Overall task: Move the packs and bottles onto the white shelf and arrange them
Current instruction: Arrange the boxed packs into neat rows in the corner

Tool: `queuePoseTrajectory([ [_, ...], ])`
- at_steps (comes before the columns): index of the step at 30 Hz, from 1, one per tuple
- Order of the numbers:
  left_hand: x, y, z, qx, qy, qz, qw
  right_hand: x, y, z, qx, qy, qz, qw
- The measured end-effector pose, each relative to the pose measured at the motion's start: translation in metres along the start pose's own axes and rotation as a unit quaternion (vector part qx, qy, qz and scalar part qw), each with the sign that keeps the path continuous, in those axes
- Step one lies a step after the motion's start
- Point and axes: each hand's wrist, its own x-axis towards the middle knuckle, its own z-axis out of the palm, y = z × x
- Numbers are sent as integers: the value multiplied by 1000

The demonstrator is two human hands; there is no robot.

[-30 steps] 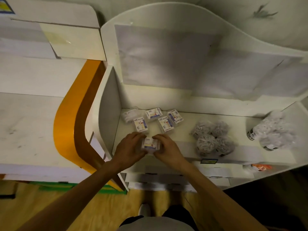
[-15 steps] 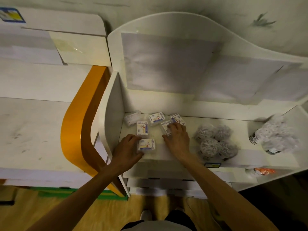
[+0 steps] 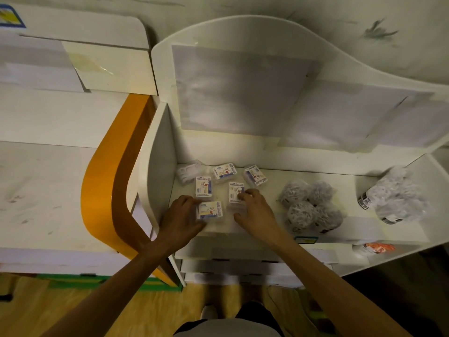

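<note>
The white shelf (image 3: 267, 229) carries all items on its top board, enclosed by a left side wall and a rear panel.

Small packs: 6 lie near the left rear corner of the shelf.
- A clear pack (image 3: 188, 171) lies at the rear, just beside the left wall.
- 2 printed packs lie along the rear edge: one (image 3: 224, 171) right of the clear pack, the other (image 3: 255, 175) further right and rotated.
- 2 printed packs lie in the next row: the left one (image 3: 203, 186) and the right one (image 3: 236, 192).
- The front pack (image 3: 210, 210) lies nearest the front edge.

Left hand (image 3: 181, 218): it rests on the shelf board against the left end of the front pack. Its grip is loosely curled, with fingertips touching the pack. A firm hold cannot be confirmed.

Right hand (image 3: 255, 210): its fingers are spread and uncurled, with the fingertips on the lower right part of the second-row right pack. The hand grips nothing.

Mesh bundles (image 3: 311, 205): 4 grey round bundles lie clustered at the middle of the shelf, touching one another, right of the right hand.

Wrapped bottles (image 3: 393, 195): these lie on their sides near the right end of the shelf, enclosed in clear crinkled film, well apart from the packs.

An orange-and-white item (image 3: 375, 248) lies on a lower level below the front edge, at the right.
</note>
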Motion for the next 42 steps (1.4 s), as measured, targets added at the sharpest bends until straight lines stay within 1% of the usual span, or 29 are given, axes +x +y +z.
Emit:
queuePoseTrajectory([
  [2,0,-1,0,-3,0,2,1000,7,3,-8,-33,17,-18,999],
  [3,0,-1,0,-7,-1,2,1000,12,4,-12,-46,14,-26,999],
  [7,1,0,-4,-34,-14,-5,999,37,7,-22,-69,-56,-68,994],
  [10,1,2,-5,-45,-14,-16,999,46,9,-22,-86,-89,-79,989],
  [11,1,3,-5,-49,-12,-18,999,46,9,-21,-89,-87,-80,989],
  [13,0,3,-5,-57,-12,-20,998,43,9,-18,-93,-45,-71,992],
  [15,0,4,-5,-60,-11,-22,998,35,8,-16,-77,10,-40,996],
  [17,0,4,-5,-56,-8,-25,998,23,6,-13,-49,32,-5,998],
  [20,1,5,-6,-57,-12,-35,998,3,4,-1,-55,28,19,998],
  [22,3,5,-8,-62,-24,-43,997,-7,7,8,-70,31,13,997],
  [25,3,6,-10,-64,-31,-45,996,-17,14,13,-59,27,7,998],
  [30,2,8,-10,-47,-34,-54,997,-26,34,16,17,30,-43,998],
  [33,3,10,-8,-16,-45,-60,997,-26,40,14,10,38,-50,998],
  [35,2,12,-6,38,-44,-51,997,-26,41,13,12,37,-47,998],
  [37,-2,13,-2,88,-19,-27,996,-27,41,15,6,31,-53,998],
  [38,-4,14,0,95,-5,-14,995,-28,41,16,3,31,-57,998],
  [40,-8,16,3,99,9,37,994,-27,41,17,11,34,-65,997],
  [42,-10,19,5,113,-7,90,990,-26,42,19,24,31,-76,996],
])
